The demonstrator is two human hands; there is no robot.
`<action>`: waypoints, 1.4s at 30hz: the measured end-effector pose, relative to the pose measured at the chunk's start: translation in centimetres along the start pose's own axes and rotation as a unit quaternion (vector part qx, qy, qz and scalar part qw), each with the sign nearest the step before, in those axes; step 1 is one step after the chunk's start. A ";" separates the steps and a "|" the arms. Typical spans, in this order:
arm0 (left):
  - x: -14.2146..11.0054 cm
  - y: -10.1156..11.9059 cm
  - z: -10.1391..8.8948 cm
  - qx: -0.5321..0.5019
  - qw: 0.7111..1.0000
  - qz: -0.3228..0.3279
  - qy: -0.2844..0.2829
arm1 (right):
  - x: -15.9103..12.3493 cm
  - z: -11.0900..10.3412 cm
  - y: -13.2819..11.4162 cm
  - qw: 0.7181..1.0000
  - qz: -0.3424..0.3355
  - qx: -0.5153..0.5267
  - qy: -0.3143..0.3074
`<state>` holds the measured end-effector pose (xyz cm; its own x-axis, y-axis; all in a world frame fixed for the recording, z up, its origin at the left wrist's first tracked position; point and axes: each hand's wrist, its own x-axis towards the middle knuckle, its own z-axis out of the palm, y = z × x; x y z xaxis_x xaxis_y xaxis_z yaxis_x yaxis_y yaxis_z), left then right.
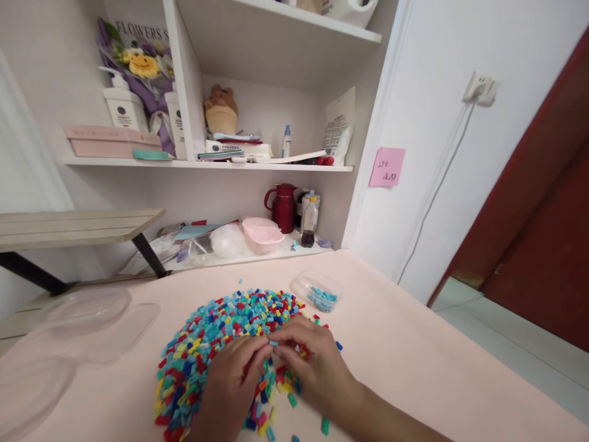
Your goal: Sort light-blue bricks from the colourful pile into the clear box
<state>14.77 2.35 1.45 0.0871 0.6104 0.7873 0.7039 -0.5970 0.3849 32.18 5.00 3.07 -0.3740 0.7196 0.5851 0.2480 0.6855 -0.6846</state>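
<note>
A small light blue plastic brick is pinched between the fingertips of my right hand. My left hand meets it from the other side, its thumb and forefinger pressed together at the brick's end; whether they grip that brick or another piece is hidden. Both hands are over a wide pile of small bricks in blue, red, yellow, green and other colours. Just beyond my right hand stands a clear plastic container with light blue bricks in it.
Clear plastic containers lie at the left of the pink tabletop. A slatted wooden stand rises behind them. At the back are a pink bowl, a dark red jug and a bottle beneath the shelf.
</note>
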 end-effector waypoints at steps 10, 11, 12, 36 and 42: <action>-0.8 -0.7 0.6 0.046 0.998 0.028 0.023 | 1.2 -2.4 1.4 0.994 -0.031 -0.088 0.058; -0.9 -0.8 0.7 0.049 0.998 0.022 0.027 | 1.5 -3.2 1.8 0.991 -0.028 -0.105 0.079; -0.9 -0.8 0.8 0.053 0.998 0.019 0.031 | 1.8 -4.0 2.2 0.986 -0.021 -0.125 0.104; 0.0 0.2 -0.1 0.078 0.995 0.037 0.040 | 2.8 -8.0 6.4 0.941 0.080 -0.274 0.181; -0.3 -0.4 0.1 0.092 0.993 0.018 0.067 | 1.9 -4.1 4.3 0.986 0.009 -0.164 0.026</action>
<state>14.52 2.45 1.08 0.0276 0.5081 0.8609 0.8196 -0.5045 0.2715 36.22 9.76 3.09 -0.3231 0.7307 0.6014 0.5333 0.6655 -0.5222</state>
